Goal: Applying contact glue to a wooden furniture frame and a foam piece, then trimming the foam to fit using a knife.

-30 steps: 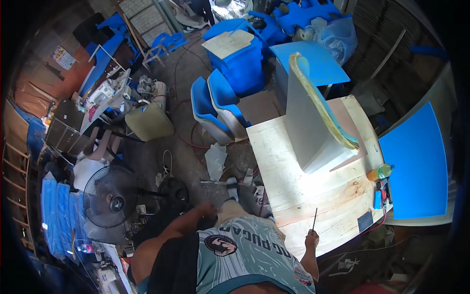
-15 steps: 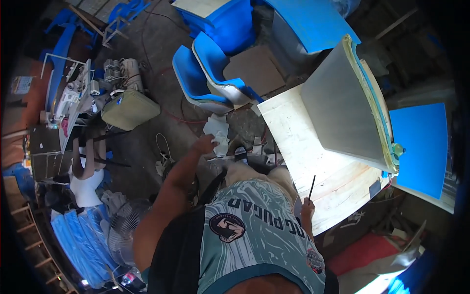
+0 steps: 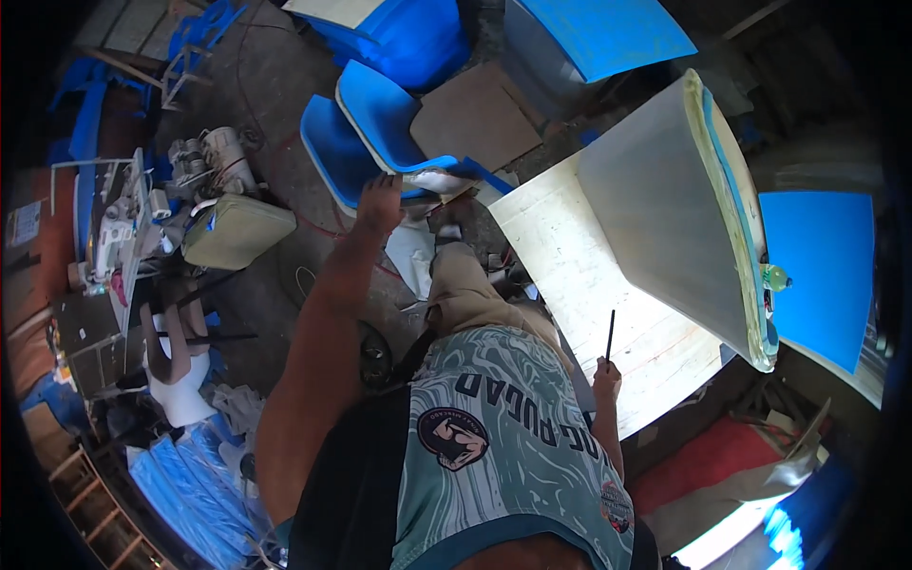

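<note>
My left hand point(image 3: 381, 203) reaches forward to the lower rim of a pair of curved blue shells point(image 3: 385, 114), which look like padded seat shells. Its fingers are stretched out and overlap the rim; whether they press on it I cannot tell. In my right hand point(image 3: 606, 380) is a thin dark stick point(image 3: 611, 332), pointing up and held in closed fingers. That hand is beside the left edge of a pale board point(image 3: 608, 285). On the board stands a large grey curved panel point(image 3: 655, 209) with a yellowish foam edge.
A blue bin point(image 3: 408, 47) and a blue sheet point(image 3: 598, 38) are at the back. To the left stand a sewing machine point(image 3: 116, 237) and an olive cushion point(image 3: 242, 231). A green-capped bottle point(image 3: 776, 277) sits behind the panel. White scrap point(image 3: 410, 256) lies on the floor.
My left hand has moved forward from above the white scrap to the blue shells' rim. My right hand still holds the stick near the board. The whole view has shifted slightly.
</note>
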